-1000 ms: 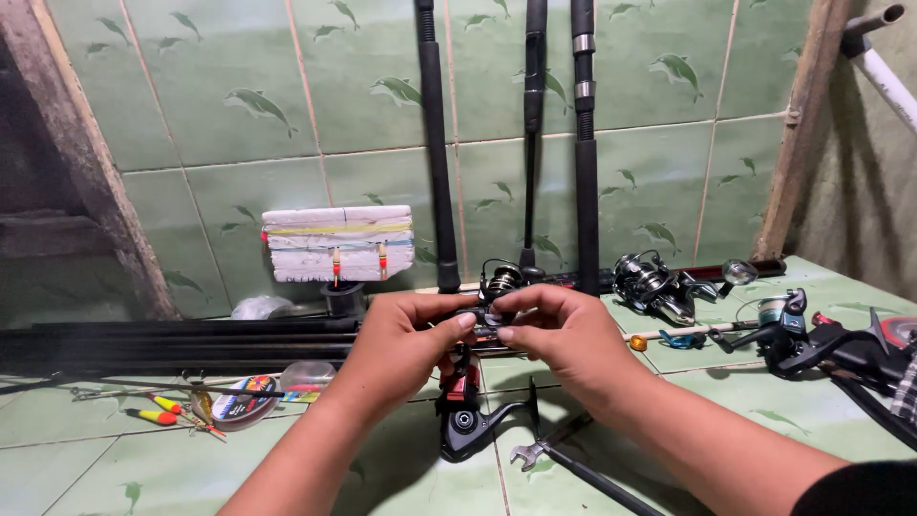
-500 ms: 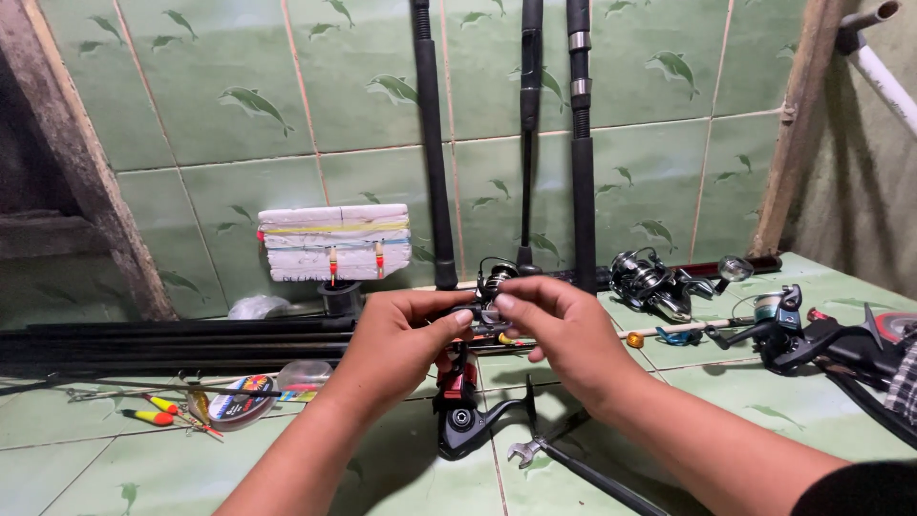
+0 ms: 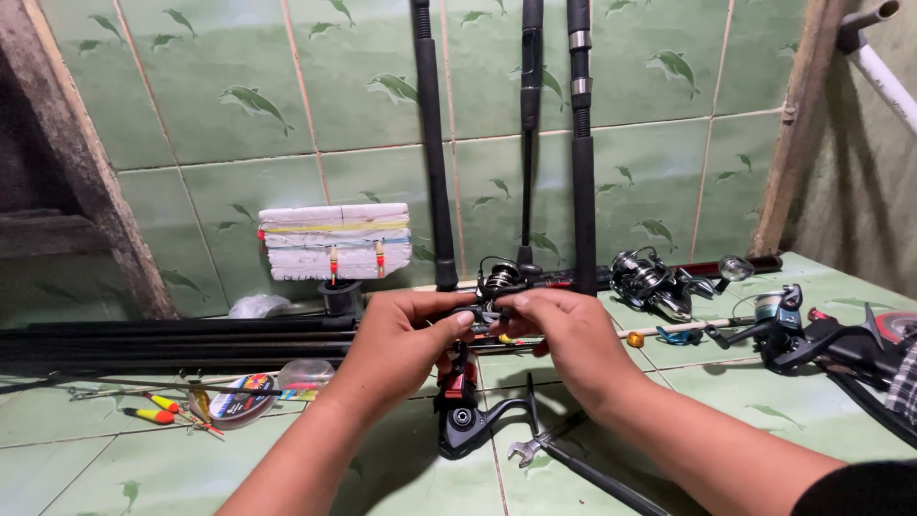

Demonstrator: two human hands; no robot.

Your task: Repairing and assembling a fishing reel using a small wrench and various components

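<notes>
- Nearest the viewer, two bare forearms reach in from the bottom edge and meet at the middle of the scene, above a green tiled floor [image 3: 143, 468].
- On the tiles just beside the right forearm lies a small open-ended wrench [image 3: 535, 447].
- Below the hands stands a black and red fishing reel body [image 3: 460, 413], its lower part resting on the floor and its top hidden behind the fingers.
- The left hand [image 3: 396, 346] is closed to a pinch, thumb and fingertips gripping a small dark reel part [image 3: 484, 311] from the left.
- The right hand [image 3: 565, 336] is likewise pinched shut on the same part from the right, the fingertips of both hands almost touching.
- Compared with a second ago, the hands sit a touch higher and the pinch looks tighter; the reel body has stayed put. This reads as fine fitting work carrying on at the top of the reel, though the part itself is too small to identify.
- To the left lie fishing floats [image 3: 153, 415] and a line spool [image 3: 241, 399].
- To the right lie further reels [image 3: 654, 282].
- Farthest off, three dark rods [image 3: 583, 191] lean upright against a green tiled wall, beside a white foam block [image 3: 334, 241] wound with line.
</notes>
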